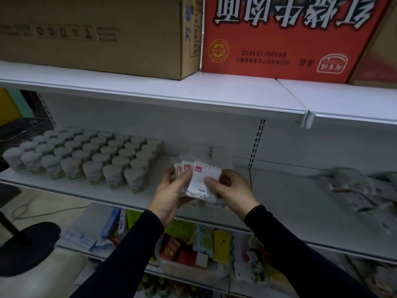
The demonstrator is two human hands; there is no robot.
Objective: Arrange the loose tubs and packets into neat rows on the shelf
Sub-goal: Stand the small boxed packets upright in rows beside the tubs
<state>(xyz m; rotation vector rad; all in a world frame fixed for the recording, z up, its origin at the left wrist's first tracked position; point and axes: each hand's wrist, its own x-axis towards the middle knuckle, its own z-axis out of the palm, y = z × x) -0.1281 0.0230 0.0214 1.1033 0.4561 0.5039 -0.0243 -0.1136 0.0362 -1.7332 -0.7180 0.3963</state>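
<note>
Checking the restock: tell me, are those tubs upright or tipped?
Upright: the tubs stand in rows on the shelf, lids up.

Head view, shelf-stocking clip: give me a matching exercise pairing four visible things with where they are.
Things:
1. white tubs
2. swab packets
3. red carton
4. loose packets

Places:
A. top shelf, right of the brown carton
B. heaped at the middle shelf's right end
C. held in the left hand and right hand
D. neat rows, middle shelf's left

Pairs: 1-D, 2-C, 3-A, 4-B
</note>
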